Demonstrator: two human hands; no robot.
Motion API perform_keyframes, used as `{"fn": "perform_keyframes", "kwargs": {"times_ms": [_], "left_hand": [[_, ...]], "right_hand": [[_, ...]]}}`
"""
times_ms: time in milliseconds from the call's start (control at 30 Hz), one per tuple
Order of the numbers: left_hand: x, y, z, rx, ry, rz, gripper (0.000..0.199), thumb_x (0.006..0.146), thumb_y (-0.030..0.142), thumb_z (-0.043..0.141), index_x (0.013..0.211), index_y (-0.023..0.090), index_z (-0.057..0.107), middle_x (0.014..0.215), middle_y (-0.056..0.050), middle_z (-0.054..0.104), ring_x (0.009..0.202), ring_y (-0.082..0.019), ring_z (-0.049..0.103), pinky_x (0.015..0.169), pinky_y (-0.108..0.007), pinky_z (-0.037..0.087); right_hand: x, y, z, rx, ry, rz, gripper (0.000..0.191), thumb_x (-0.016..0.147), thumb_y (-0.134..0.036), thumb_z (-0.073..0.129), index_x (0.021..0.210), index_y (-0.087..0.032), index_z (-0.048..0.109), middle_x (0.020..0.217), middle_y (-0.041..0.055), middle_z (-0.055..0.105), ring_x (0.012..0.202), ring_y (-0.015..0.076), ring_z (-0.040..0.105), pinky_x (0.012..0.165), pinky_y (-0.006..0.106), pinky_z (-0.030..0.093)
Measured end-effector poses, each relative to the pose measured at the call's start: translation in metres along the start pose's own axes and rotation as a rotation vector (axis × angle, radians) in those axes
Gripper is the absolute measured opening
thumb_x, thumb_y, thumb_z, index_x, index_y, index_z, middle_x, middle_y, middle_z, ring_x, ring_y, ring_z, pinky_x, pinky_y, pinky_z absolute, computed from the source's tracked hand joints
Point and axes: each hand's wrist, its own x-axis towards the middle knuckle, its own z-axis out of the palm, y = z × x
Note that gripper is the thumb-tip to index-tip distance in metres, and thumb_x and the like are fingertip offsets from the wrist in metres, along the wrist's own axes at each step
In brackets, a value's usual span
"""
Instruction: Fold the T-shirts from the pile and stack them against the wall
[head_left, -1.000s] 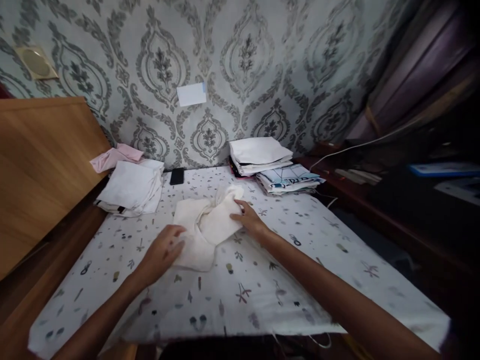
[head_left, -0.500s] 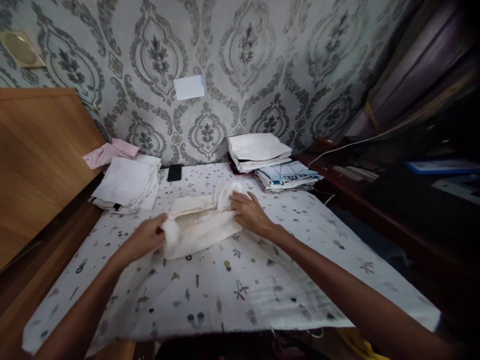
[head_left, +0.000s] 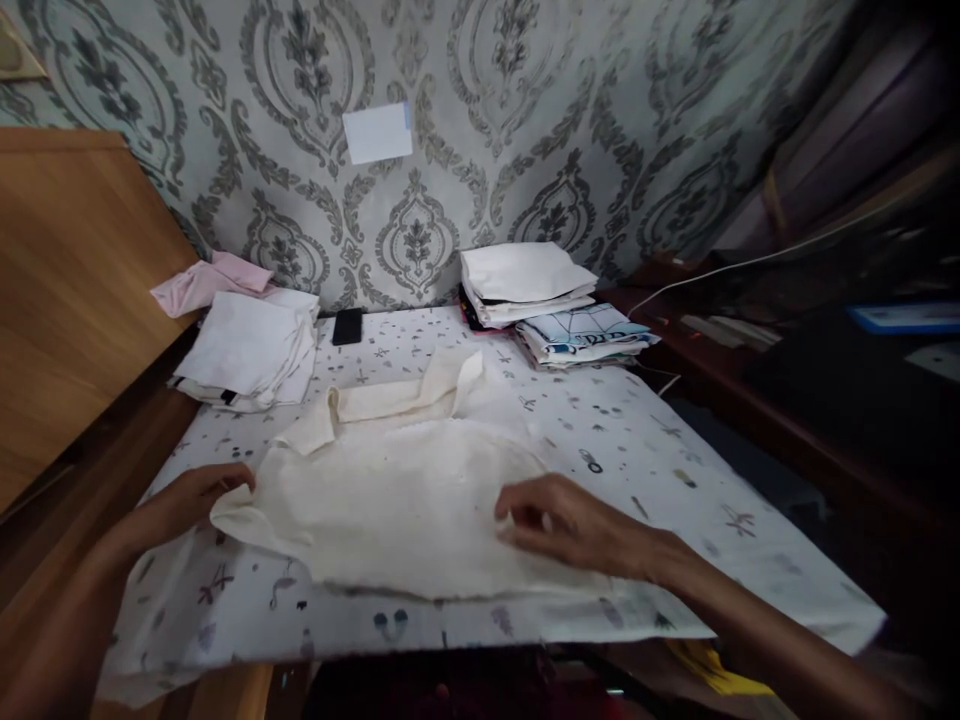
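Note:
A cream cloth garment [head_left: 397,500] lies spread on the patterned white sheet [head_left: 637,420], its upper strips turned over toward the wall. My left hand [head_left: 199,500] is closed on the garment's left corner, fingertips pinching the fabric. Over the right part of the cloth, my right hand [head_left: 555,520] is closed too, thumb and fingers pinching a bit of the fabric.
A stack of white cloths [head_left: 251,350] with a pink cloth [head_left: 214,283] stands back left, near a black phone [head_left: 347,326]. Folded white cloths [head_left: 525,275] and printed cloths [head_left: 585,335] are back right. A wooden panel [head_left: 82,300] rises at left.
The cream garment has gone from a bunched, folded shape to lying spread toward me. Both hands have moved nearer and farther apart. The view has tilted down slightly.

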Motion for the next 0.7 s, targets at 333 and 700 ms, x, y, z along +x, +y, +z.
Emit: {"fn": "perform_keyframes", "kwargs": {"times_ms": [333, 700], "left_hand": [[0.041, 0.082, 0.057, 0.396, 0.11, 0.184, 0.055, 0.088, 0.047, 0.05, 0.134, 0.018, 0.052, 0.138, -0.016, 0.058, 0.124, -0.034, 0.053, 0.1, -0.045, 0.044], [0.089, 0.039, 0.004, 0.128, 0.298, -0.173, 0.025, 0.091, 0.035, 0.037, 0.101, 0.018, 0.053, 0.07, 0.0, 0.062, 0.064, -0.021, 0.066, 0.06, -0.026, 0.046]], "right_hand": [[0.076, 0.074, -0.02, -0.078, 0.504, 0.405, 0.034, 0.077, -0.05, 0.064, 0.062, -0.022, 0.053, 0.074, 0.0048, 0.06, 0.078, 0.0228, 0.058, 0.068, 0.032, 0.042], [0.025, 0.072, -0.035, 0.633, 0.452, 0.416, 0.045, 0.06, -0.057, 0.076, 0.078, -0.023, 0.052, 0.057, -0.0052, 0.052, 0.052, 0.0139, 0.049, 0.047, 0.024, 0.034]]}}
